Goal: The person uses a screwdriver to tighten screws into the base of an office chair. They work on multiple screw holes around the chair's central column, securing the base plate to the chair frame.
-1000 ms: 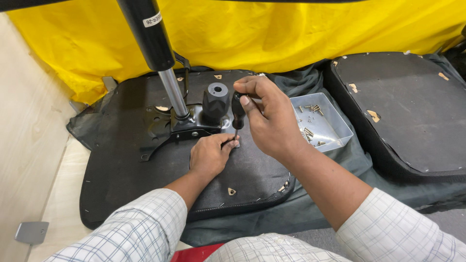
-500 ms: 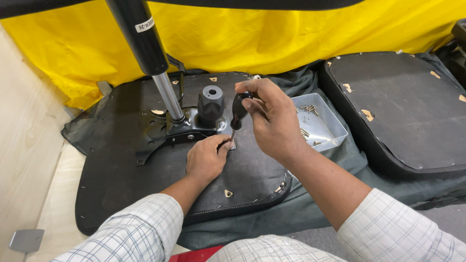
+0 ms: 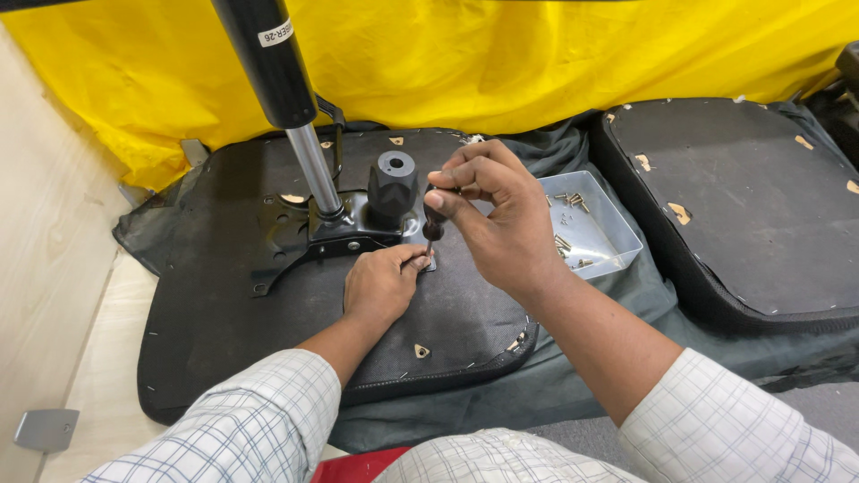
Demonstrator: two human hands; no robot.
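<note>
The right hand (image 3: 501, 224) has its grip closed around the dark handle of a screwdriver (image 3: 434, 224), held upright near the middle of the frame with its thin shaft pointing down. At the tip, the left hand (image 3: 380, 282) rests flat on the seat base (image 3: 224, 322), its fingertips (image 3: 419, 261) pinched narrowly at the shaft's lower end; whether they hold a screw there cannot be told. Both hands work at the right edge of a black metal mechanism plate (image 3: 331, 234) that lies on the upturned black seat base, just below a black knob (image 3: 394, 186) standing on that plate. Left of the knob a gas lift cylinder (image 3: 277, 80) rises from the plate toward the upper left of the frame, black above and shiny below. Just right of the right hand sits a clear plastic tray (image 3: 617, 246) with small screws (image 3: 568, 201) scattered in it. A second black seat pad (image 3: 752, 206) lies at the right of the frame, and yellow cloth (image 3: 537, 63) hangs across the top behind everything.
</note>
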